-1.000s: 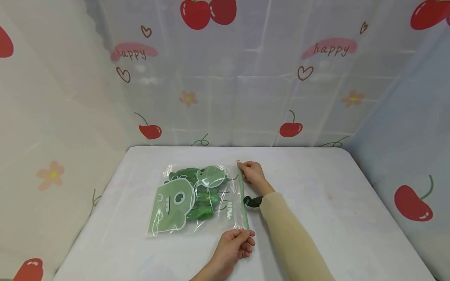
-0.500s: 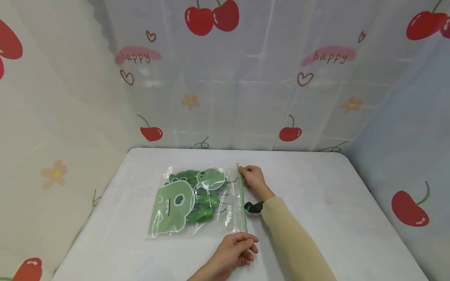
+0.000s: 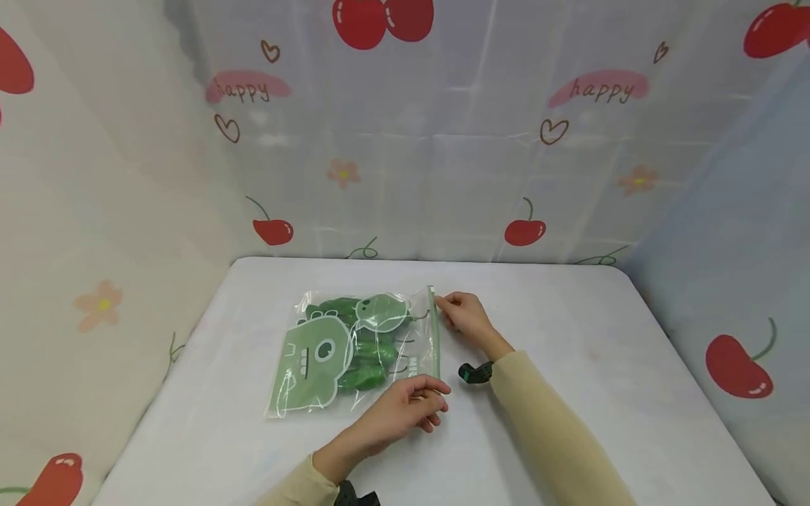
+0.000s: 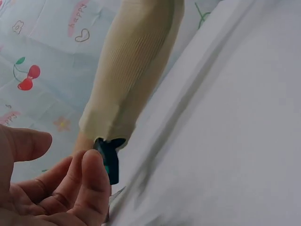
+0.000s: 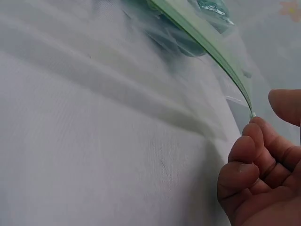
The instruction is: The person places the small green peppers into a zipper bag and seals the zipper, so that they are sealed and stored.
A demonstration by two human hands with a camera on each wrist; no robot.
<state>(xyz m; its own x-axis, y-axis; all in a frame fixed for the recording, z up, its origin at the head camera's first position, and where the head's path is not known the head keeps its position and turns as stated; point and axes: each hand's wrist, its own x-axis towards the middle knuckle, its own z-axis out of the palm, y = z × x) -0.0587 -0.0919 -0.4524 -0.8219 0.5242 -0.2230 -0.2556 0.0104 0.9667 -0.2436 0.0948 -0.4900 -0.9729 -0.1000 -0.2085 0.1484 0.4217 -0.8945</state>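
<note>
A clear zip bag [image 3: 319, 365] with a green monster print lies flat on the table, its green zip strip [image 3: 434, 337] facing right. Several green peppers [image 3: 363, 377] with thin stems show through the plastic. My left hand [image 3: 399, 409] hovers over the bag's near right corner, covering that corner. Its thumb and fingers stand apart with nothing between them in the left wrist view. At the strip's far end is my right hand [image 3: 466, 318]. The right wrist view shows a fingertip [image 5: 256, 123] right at the strip's tip, the thumb lifted away.
The white table [image 3: 569, 365] is bounded by a cherry-patterned curtain [image 3: 418, 176] at the back and sides. A dark device [image 3: 476, 373] sits on the right wrist, and another [image 3: 356, 495] on the left.
My left hand has moved away from the near end of the strip and now reaches over that corner. The right thumb and fingers have let go of the far end, shifting slightly right.
</note>
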